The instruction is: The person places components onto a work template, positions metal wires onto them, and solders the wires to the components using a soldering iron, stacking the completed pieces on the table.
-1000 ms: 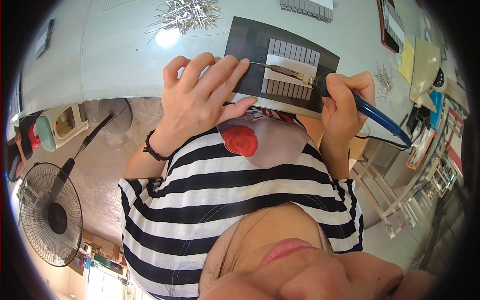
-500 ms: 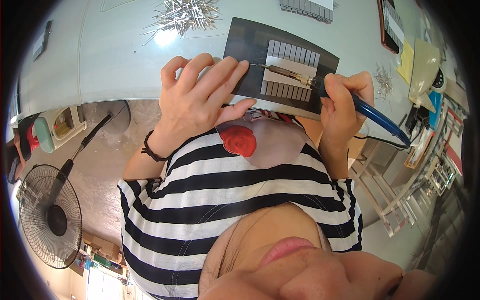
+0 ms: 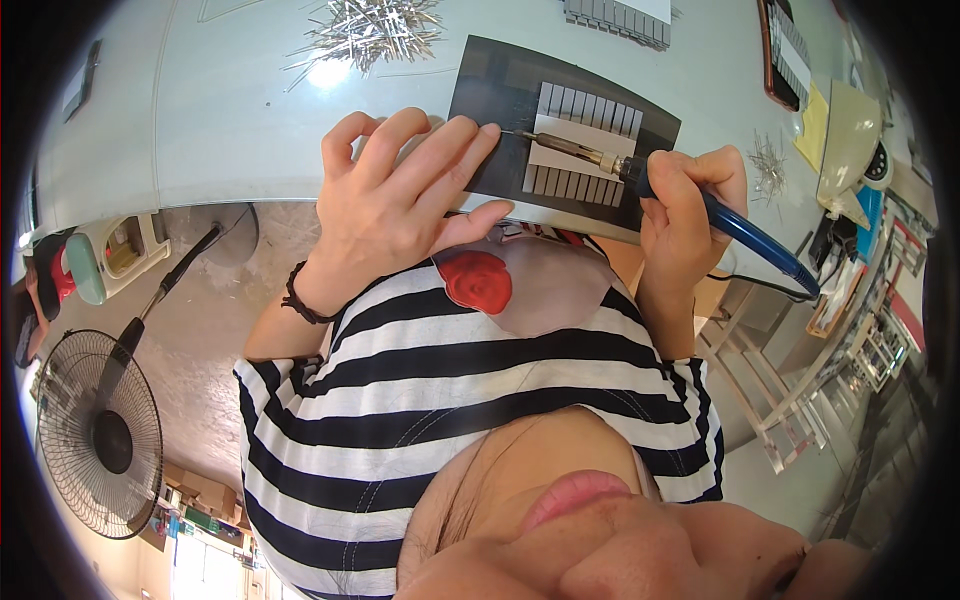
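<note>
My right hand (image 3: pixel 693 205) is closed round the blue handle of a soldering iron (image 3: pixel 745 225), whose metal tip points left. Under the iron lies a dark rectangular mat (image 3: pixel 487 85), bearing a white card (image 3: pixel 572 140) with rows of small grey rectangular pieces along two edges. At the mat's left side is my left hand (image 3: pixel 385 190), its thumb apart and its fingers loosely bent. The index fingertip rests on the mat close to the iron's tip, by a thin wire-like piece. Whether that fingertip presses on the thin piece is too small to tell.
Beyond my left hand lies a heap of thin metal pins (image 3: pixel 375 30). Another card with grey pieces (image 3: pixel 620 20) is at the far side, and a phone-like object (image 3: pixel 780 55) at the far right. A smaller pin pile (image 3: pixel 768 165) lies right. A fan (image 3: pixel 100 430) stands left.
</note>
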A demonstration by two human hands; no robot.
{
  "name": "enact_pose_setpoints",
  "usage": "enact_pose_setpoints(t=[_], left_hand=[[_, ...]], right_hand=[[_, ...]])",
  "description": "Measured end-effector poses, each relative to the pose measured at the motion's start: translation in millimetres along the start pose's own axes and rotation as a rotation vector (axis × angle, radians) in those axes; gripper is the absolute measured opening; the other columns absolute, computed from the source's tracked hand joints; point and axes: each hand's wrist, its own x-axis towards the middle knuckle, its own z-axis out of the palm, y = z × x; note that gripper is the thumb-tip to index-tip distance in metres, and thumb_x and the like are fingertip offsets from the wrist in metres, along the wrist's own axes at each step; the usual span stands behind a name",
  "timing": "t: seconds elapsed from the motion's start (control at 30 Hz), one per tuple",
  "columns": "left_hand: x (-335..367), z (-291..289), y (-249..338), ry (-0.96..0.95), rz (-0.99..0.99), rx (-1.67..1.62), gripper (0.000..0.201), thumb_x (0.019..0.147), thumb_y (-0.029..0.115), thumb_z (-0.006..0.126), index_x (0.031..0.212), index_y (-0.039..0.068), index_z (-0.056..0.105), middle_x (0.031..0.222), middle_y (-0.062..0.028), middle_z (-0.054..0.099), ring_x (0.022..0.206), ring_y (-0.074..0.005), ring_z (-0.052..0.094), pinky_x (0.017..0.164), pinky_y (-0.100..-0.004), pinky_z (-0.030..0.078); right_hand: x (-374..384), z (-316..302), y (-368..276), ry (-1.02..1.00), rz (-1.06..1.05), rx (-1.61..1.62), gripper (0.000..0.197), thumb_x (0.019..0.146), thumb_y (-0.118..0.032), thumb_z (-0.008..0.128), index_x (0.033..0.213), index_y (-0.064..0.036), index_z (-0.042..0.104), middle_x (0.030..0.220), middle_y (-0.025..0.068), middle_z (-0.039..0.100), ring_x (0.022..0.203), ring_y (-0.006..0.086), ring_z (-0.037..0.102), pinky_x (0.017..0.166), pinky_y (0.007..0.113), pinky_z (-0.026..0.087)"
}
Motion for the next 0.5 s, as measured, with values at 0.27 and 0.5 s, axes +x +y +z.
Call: enact_pose_setpoints(t=[0.27,0.5], left_hand=[[2,0,1,-0.002,-0.001,0.008,0.051,0.084,0.052,0.073,0.117,0.014,0.075,0.113,0.0034,0.067,0.097,-0.0193,0.057,0.091,-0.0383,0.037],[1,0,1,-0.001,-0.005,0.016,0.051,0.083,0.053,0.074,0.117,0.015,0.075,0.112,0.0033,0.067,0.097,-0.0195,0.057,0.091,-0.0382,0.036]], right_hand=[[-5,-2,-3,0.005,-0.046,-0.041,0.025,0.086,0.005,0.073,0.078,-0.0031,0.051,0.064,-0.0003,0.056,0.057,0.0018,0.043,0.052,0.021,0.033],[3,12,-22,-0.052,-0.093,-0.237,0.025,0.084,0.002,0.076,0.074,-0.0028,0.054,0.064,-0.0018,0.053,0.056,0.0020,0.043,0.051,0.020,0.032]])
